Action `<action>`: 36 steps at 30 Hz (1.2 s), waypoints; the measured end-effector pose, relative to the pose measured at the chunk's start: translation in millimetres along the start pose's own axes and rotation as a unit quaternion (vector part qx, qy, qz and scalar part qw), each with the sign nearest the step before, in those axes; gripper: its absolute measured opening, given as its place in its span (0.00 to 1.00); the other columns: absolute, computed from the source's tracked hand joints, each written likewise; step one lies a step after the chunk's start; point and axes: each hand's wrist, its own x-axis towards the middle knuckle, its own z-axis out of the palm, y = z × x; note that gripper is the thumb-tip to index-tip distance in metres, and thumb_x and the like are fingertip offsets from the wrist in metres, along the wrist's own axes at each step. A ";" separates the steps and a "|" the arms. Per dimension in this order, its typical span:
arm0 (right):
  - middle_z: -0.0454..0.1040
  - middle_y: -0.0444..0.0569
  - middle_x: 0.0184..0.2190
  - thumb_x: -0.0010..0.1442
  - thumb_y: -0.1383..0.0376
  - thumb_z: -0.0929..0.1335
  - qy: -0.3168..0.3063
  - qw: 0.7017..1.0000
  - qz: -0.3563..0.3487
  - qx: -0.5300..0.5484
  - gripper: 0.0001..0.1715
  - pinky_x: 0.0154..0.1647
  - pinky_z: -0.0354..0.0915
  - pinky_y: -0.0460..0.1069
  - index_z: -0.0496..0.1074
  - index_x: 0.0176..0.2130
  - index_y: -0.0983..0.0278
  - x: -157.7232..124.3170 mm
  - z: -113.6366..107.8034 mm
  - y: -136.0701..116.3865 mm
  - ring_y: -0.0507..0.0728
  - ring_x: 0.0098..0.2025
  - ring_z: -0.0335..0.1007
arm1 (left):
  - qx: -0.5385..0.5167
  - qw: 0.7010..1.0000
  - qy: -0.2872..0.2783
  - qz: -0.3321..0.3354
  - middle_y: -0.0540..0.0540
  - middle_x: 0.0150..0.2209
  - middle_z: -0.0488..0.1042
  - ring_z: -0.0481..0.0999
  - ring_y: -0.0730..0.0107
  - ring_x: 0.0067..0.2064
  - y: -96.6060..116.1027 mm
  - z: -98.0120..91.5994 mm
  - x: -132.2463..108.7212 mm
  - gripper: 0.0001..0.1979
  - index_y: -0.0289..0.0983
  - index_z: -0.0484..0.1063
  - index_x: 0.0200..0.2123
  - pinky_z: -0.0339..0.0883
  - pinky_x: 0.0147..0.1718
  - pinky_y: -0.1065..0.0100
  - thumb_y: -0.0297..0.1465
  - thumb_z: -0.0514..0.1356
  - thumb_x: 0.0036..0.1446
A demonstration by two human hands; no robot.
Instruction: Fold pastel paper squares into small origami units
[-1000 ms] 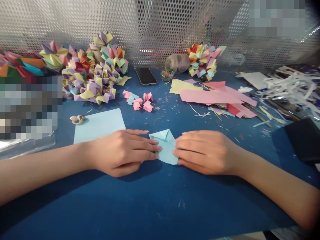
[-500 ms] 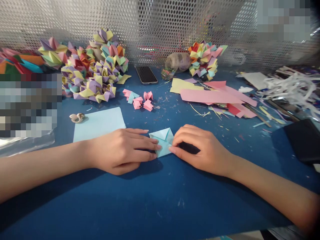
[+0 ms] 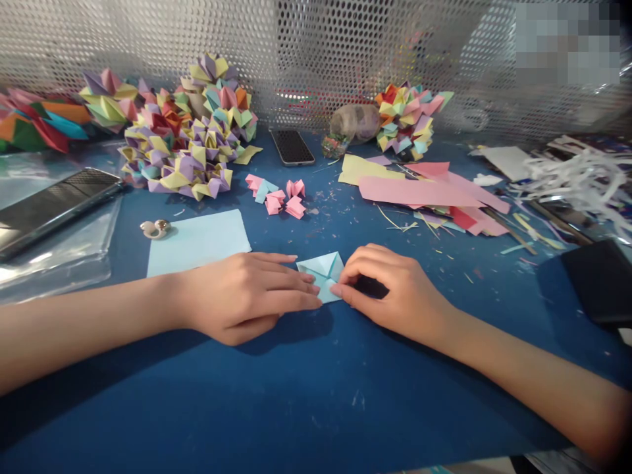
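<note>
Two hands, one small folded blue paper near the middle of my view

With that folded blue paper (image 3: 323, 263) as my clock centre: I've got the left hand (image 3: 251, 289) at 9, fingers uncurled and laid flat across its left side, and the right hand (image 3: 407, 286) at 3, thumb and index in a narrow pinch on its right edge. One flat blue sheet (image 3: 200, 243) sits at 9 to 10, partly hidden by the left hand, one ring (image 3: 160, 227) at its far left corner. I count five small folds (image 3: 275, 203) at 11, looks like four pink, one blue, plus one phone (image 3: 292, 146) beyond them.
</note>
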 end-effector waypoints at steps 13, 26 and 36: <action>0.70 0.45 0.26 0.58 0.66 0.68 0.000 1.000 0.007 -0.007 0.05 0.34 0.62 0.47 0.68 0.30 0.63 0.4 1.0 0.0 0.53 0.32 0.65 | 0.011 1.000 -0.016 -0.005 0.41 0.56 0.69 0.71 0.57 0.55 -0.2 -0.9 0.8 0.23 0.39 0.66 0.54 0.60 0.59 0.53 0.24 0.50 0.56; 0.67 0.44 0.30 0.57 0.64 0.70 -0.034 0.999 0.041 -0.005 0.09 0.35 0.59 0.48 0.64 0.32 0.62 -0.4 0.2 3.9 0.54 0.35 0.61 | 0.031 0.998 -0.051 -0.006 0.43 0.56 0.70 0.68 0.61 0.58 3.4 -4.0 3.6 0.22 0.35 0.62 0.58 0.49 0.64 0.55 0.27 0.48 0.61; 0.67 0.44 0.28 0.54 0.55 0.72 -0.029 0.997 0.056 -0.038 0.17 0.34 0.57 0.48 0.64 0.31 0.63 2.9 -0.6 1.3 0.54 0.33 0.60 | 0.051 0.996 -0.076 -0.022 0.43 0.56 0.70 0.69 0.59 0.56 11.2 -6.5 8.9 0.21 0.34 0.63 0.58 0.50 0.62 0.53 0.31 0.50 0.63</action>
